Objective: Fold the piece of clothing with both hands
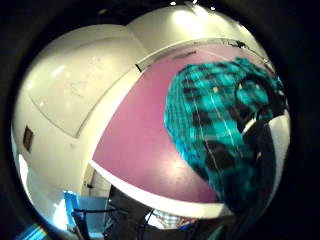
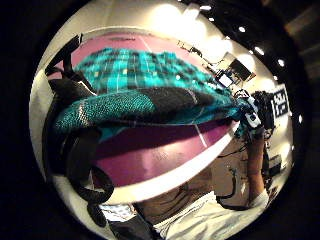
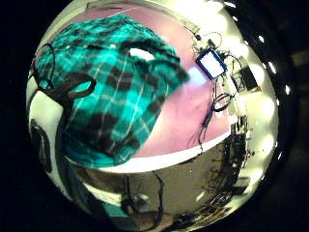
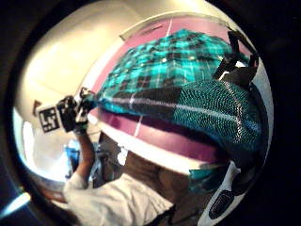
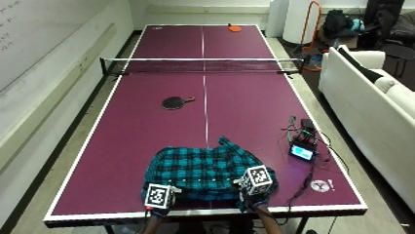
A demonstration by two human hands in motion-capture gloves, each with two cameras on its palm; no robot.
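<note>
Teal-and-black checked cloth, soft and rumpled, made up the shirt (image 5: 206,168), which lay in a rounded heap at the near end of the purple table-tennis table (image 5: 162,131) (white lines along its edges and down its middle). The left hand (image 5: 158,199) and the right hand (image 5: 254,187) each gripped the shirt's near hem, lifting a thick fold off the tabletop. Farther up lay a dark paddle (image 5: 176,102) before the net (image 5: 202,66); a small lit device (image 5: 303,152) with trailing cables sat beside the shirt. A white sofa (image 5: 369,102) stood along the wall.
</note>
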